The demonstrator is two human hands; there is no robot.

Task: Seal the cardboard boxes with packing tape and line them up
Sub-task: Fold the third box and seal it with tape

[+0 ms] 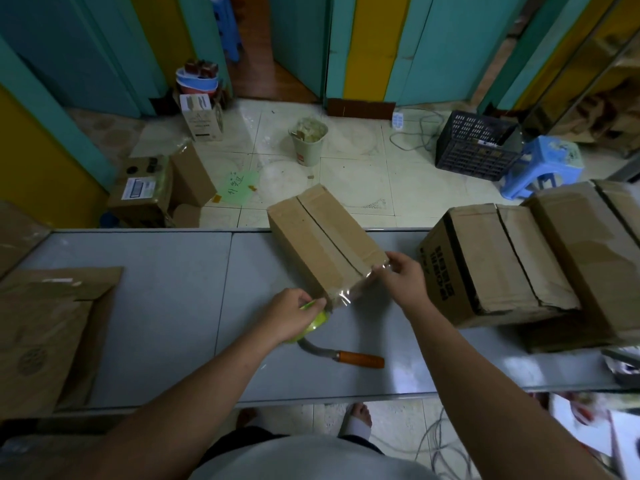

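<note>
The left grip is clamped on a green tape roll just beside the near corner of the cardboard box. The right grip pinches the free end of the clear tape, stretched across the box's near end. The box lies askew at the middle of the surface, its far end over the far edge. An orange-handled knife lies nearer. More boxes crowd the right edge.
</note>
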